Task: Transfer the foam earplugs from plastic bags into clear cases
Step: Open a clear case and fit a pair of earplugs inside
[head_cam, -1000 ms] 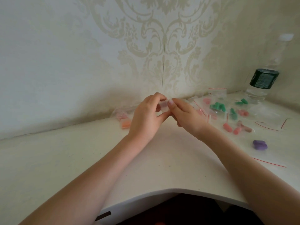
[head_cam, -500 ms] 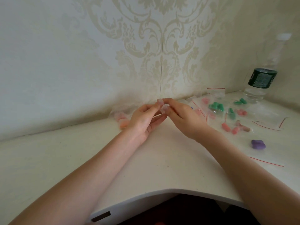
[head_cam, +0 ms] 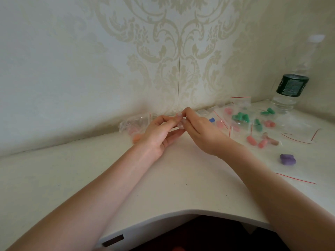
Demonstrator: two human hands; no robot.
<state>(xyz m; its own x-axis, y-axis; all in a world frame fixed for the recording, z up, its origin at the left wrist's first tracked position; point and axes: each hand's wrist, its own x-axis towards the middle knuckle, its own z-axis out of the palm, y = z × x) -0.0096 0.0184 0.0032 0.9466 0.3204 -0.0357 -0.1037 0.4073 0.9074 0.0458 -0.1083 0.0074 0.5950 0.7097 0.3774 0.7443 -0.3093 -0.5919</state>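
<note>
The person's two hands meet above the middle of the white desk, close to the wall. Between the fingertips is a small clear case. The left hand lies palm up, its thumb and fingers curled around the case from the left. The right hand pinches the same case from the right with its thumb and first fingers. I cannot tell if the case is open.

Behind the left hand lies a clear bag with pink and orange earplugs inside. To the right of the hands, more bags with green earplugs, pink earplugs and purple earplugs are spread on the desk. A water bottle stands in the far right corner.
</note>
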